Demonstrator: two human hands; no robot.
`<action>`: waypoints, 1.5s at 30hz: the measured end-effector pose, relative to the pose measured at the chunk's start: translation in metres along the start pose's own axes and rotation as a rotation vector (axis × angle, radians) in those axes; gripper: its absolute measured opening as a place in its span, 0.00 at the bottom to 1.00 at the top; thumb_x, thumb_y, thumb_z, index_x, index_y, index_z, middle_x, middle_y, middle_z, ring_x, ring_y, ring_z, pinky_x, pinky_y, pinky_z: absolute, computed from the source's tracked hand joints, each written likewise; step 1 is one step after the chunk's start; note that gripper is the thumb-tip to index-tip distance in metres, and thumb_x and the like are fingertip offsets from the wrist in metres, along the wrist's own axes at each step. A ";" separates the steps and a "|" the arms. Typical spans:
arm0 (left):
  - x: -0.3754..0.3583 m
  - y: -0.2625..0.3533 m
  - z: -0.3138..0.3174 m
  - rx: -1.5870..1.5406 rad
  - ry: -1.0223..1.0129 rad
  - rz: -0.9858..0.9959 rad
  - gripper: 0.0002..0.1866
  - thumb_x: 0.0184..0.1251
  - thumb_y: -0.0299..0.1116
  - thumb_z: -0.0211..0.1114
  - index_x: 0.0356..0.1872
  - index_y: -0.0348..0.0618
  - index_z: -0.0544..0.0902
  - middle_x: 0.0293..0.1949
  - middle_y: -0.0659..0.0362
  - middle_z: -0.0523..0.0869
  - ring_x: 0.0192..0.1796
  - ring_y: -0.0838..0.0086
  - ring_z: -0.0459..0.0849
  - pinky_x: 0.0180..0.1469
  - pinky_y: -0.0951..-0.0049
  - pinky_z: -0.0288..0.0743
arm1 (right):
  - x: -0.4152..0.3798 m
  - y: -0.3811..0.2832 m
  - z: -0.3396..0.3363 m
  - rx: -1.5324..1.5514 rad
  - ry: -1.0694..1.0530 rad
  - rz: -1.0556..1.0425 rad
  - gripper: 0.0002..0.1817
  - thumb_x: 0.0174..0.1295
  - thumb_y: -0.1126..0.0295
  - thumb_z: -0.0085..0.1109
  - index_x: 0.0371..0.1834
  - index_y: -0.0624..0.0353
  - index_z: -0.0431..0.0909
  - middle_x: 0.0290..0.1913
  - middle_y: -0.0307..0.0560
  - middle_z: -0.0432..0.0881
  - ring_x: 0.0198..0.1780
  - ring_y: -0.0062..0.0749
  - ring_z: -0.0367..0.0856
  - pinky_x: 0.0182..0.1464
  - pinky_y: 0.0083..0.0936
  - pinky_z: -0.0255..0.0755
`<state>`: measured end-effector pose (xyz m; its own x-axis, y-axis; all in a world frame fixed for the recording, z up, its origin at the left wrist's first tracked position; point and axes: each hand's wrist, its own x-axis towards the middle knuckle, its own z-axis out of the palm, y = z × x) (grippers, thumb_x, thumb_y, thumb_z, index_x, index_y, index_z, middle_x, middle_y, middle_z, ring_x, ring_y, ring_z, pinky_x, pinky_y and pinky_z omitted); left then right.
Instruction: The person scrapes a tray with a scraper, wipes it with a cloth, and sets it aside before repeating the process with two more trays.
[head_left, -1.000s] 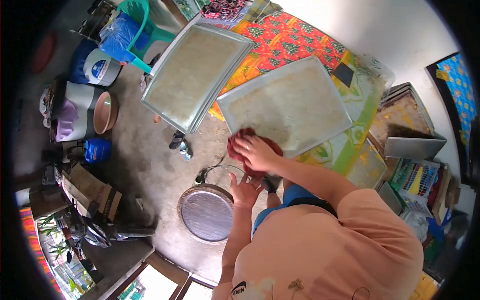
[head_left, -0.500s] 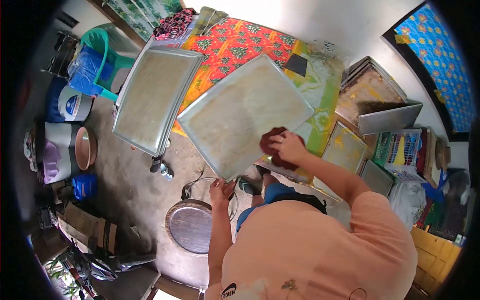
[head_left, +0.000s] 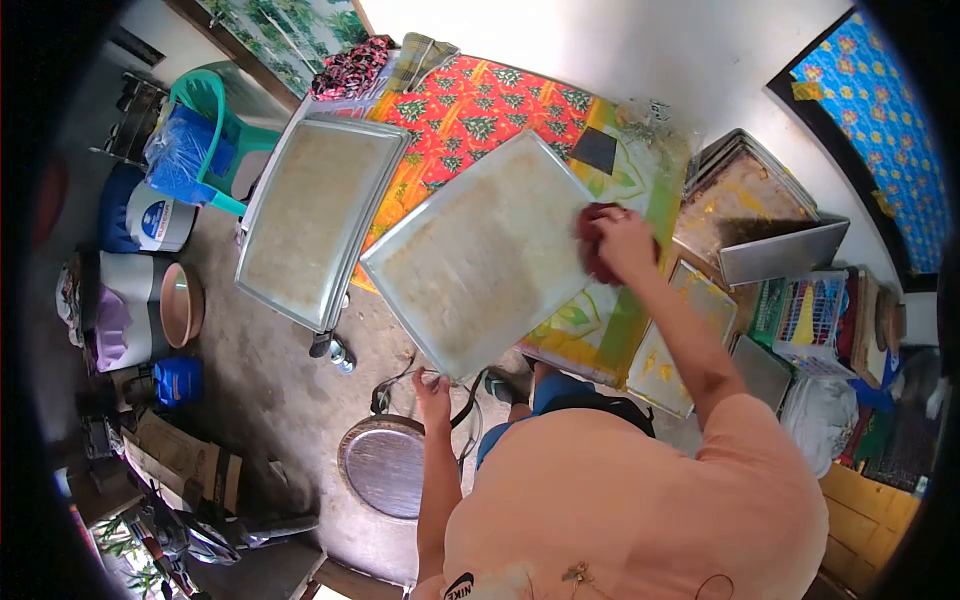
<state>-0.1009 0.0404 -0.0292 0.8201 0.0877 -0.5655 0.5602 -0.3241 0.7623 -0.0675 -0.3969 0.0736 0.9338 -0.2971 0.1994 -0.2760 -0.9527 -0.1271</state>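
A large metal baking tray (head_left: 480, 250) lies at a slant over the near edge of the covered table. At its nearest corner my left hand (head_left: 432, 396) is closed, with the fingertips on the rim. My right hand (head_left: 628, 248) presses a dark red cloth (head_left: 590, 232) onto the tray's right corner, fingers bunched over it. Brownish stains mark the tray's surface. To the left, a stack of similar trays (head_left: 318, 215) rests on the table's edge.
A red and orange patterned tablecloth (head_left: 450, 125) covers the table, with a dark square (head_left: 595, 150) on it. More stained trays (head_left: 745, 195) lean at the right. A round wooden stool (head_left: 385, 468) stands by my left arm, and a green chair (head_left: 215, 130) at far left.
My right hand has slid the cloth up and right along the tray, from its near right edge to the right corner. My left hand stays by the near corner.
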 end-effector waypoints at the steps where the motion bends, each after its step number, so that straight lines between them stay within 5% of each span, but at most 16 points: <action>1: 0.008 -0.011 0.001 0.107 0.053 0.198 0.32 0.69 0.36 0.61 0.70 0.45 0.58 0.41 0.50 0.85 0.43 0.69 0.85 0.41 0.68 0.71 | 0.004 -0.032 -0.006 0.108 -0.003 -0.063 0.16 0.47 0.72 0.54 0.39 0.46 0.86 0.49 0.38 0.84 0.49 0.43 0.81 0.50 0.40 0.75; 5: 0.031 0.027 0.008 -0.037 0.040 0.062 0.31 0.69 0.31 0.60 0.69 0.42 0.57 0.40 0.46 0.85 0.45 0.65 0.83 0.49 0.66 0.73 | -0.013 -0.166 0.020 0.250 -0.190 -0.355 0.13 0.50 0.65 0.55 0.37 0.50 0.85 0.52 0.39 0.82 0.52 0.41 0.77 0.54 0.42 0.71; 7: 0.041 0.038 0.015 0.120 0.137 0.182 0.28 0.70 0.32 0.56 0.68 0.41 0.59 0.40 0.41 0.83 0.40 0.54 0.83 0.46 0.61 0.75 | -0.039 -0.216 0.056 0.229 -0.014 -0.598 0.17 0.53 0.63 0.54 0.46 0.48 0.83 0.58 0.41 0.78 0.56 0.44 0.73 0.57 0.48 0.67; 10: 0.043 0.052 0.023 0.296 0.197 0.237 0.27 0.71 0.33 0.53 0.68 0.45 0.59 0.51 0.34 0.80 0.51 0.37 0.79 0.53 0.50 0.71 | -0.037 -0.249 0.103 0.352 0.056 -0.656 0.24 0.57 0.63 0.49 0.59 0.50 0.78 0.65 0.41 0.73 0.59 0.46 0.70 0.59 0.54 0.64; 12: 0.065 0.021 0.018 0.231 0.138 0.135 0.28 0.71 0.35 0.54 0.69 0.46 0.59 0.56 0.35 0.77 0.54 0.41 0.79 0.55 0.51 0.70 | -0.009 -0.256 0.117 0.346 0.054 -0.596 0.23 0.59 0.63 0.49 0.59 0.49 0.78 0.66 0.41 0.72 0.60 0.46 0.70 0.59 0.57 0.63; 13: 0.067 0.015 0.017 0.186 0.112 0.094 0.28 0.71 0.36 0.54 0.69 0.46 0.59 0.58 0.36 0.76 0.54 0.41 0.79 0.55 0.51 0.70 | 0.007 -0.255 0.120 0.345 0.047 -0.564 0.23 0.60 0.63 0.49 0.59 0.49 0.78 0.66 0.41 0.72 0.61 0.46 0.69 0.58 0.59 0.63; 16: 0.069 0.007 0.016 0.295 0.180 0.143 0.25 0.73 0.34 0.54 0.68 0.45 0.61 0.35 0.51 0.83 0.33 0.71 0.79 0.40 0.65 0.73 | 0.066 -0.232 0.129 0.220 0.017 -0.418 0.25 0.59 0.64 0.49 0.63 0.49 0.74 0.64 0.39 0.72 0.61 0.47 0.68 0.56 0.58 0.63; 19: 0.052 0.043 0.014 0.262 0.091 -0.016 0.27 0.72 0.39 0.53 0.69 0.47 0.60 0.58 0.37 0.76 0.55 0.43 0.80 0.56 0.52 0.70 | 0.109 -0.190 0.129 0.110 0.015 -0.296 0.24 0.60 0.64 0.48 0.62 0.46 0.75 0.65 0.37 0.71 0.59 0.44 0.69 0.54 0.56 0.65; 31: 0.048 0.055 0.015 0.257 0.127 0.022 0.31 0.71 0.37 0.56 0.71 0.42 0.56 0.57 0.38 0.78 0.57 0.47 0.79 0.58 0.57 0.70 | 0.118 -0.046 0.110 -0.224 0.000 0.117 0.24 0.61 0.66 0.48 0.62 0.47 0.74 0.58 0.41 0.75 0.51 0.43 0.74 0.49 0.47 0.69; 34: 0.064 0.033 0.013 0.223 0.125 0.019 0.29 0.70 0.37 0.56 0.69 0.44 0.58 0.54 0.40 0.77 0.48 0.54 0.82 0.36 0.56 0.83 | 0.072 -0.028 0.097 -0.255 -0.039 0.138 0.23 0.61 0.66 0.48 0.61 0.50 0.75 0.53 0.43 0.77 0.48 0.43 0.75 0.47 0.45 0.70; 37: 0.076 0.016 0.014 0.187 0.120 0.038 0.29 0.69 0.38 0.56 0.67 0.45 0.58 0.52 0.40 0.77 0.45 0.52 0.83 0.25 0.55 0.82 | 0.018 -0.017 0.079 -0.288 -0.083 0.169 0.22 0.61 0.67 0.49 0.60 0.53 0.75 0.52 0.44 0.77 0.47 0.43 0.75 0.46 0.42 0.70; 43: 0.045 0.067 0.016 0.196 0.093 -0.091 0.28 0.68 0.42 0.58 0.63 0.41 0.61 0.51 0.38 0.79 0.46 0.50 0.84 0.32 0.54 0.82 | -0.056 -0.015 0.055 -0.312 -0.152 0.206 0.21 0.59 0.67 0.50 0.56 0.57 0.75 0.46 0.46 0.77 0.45 0.42 0.76 0.42 0.39 0.71; 45: 0.054 0.057 0.014 0.111 0.064 -0.070 0.27 0.67 0.42 0.58 0.62 0.42 0.61 0.51 0.39 0.77 0.44 0.50 0.84 0.24 0.54 0.82 | -0.075 -0.034 0.052 -0.317 -0.167 0.176 0.19 0.58 0.68 0.50 0.53 0.58 0.76 0.43 0.47 0.77 0.43 0.41 0.77 0.40 0.38 0.73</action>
<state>-0.0265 0.0135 -0.0209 0.7871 0.1721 -0.5923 0.6029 -0.4173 0.6800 -0.1164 -0.3388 0.0124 0.8830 -0.4678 0.0373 -0.4671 -0.8685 0.1661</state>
